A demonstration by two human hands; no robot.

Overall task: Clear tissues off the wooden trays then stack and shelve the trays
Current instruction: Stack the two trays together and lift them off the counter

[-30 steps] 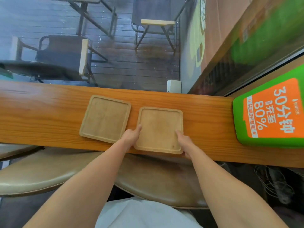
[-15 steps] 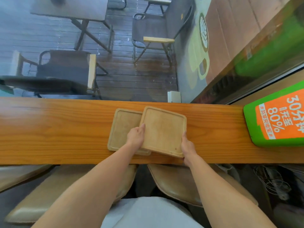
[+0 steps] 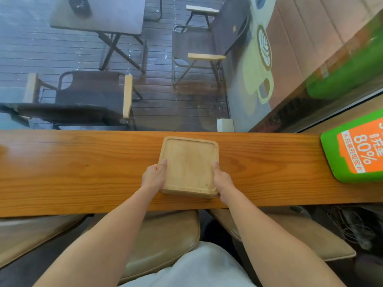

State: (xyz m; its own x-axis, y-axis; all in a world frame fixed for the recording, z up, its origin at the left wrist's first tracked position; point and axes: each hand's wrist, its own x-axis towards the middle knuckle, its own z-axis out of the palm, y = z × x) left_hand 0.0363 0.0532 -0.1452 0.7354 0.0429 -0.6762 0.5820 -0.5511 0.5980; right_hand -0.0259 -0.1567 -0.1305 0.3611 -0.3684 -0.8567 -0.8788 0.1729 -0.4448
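Note:
Two square wooden trays point(image 3: 189, 164) lie stacked on the long wooden counter point(image 3: 83, 172), in the middle of the view. Only the top tray's face shows; the lower one appears as a thin edge along the near side. My left hand point(image 3: 154, 177) grips the stack's left edge and my right hand point(image 3: 221, 181) grips its right edge near the front corner. No tissues are visible on the trays.
A green and orange box point(image 3: 356, 150) sits at the counter's right end. Tan padded stools point(image 3: 161, 241) stand below the counter's near edge. Beyond the window are outdoor chairs point(image 3: 91, 96) and a table. Cables point(image 3: 352, 226) lie on the floor at right.
The right tray was lifted, carried left and set squarely on top of the left tray. Both hands now hold the stack's sides.

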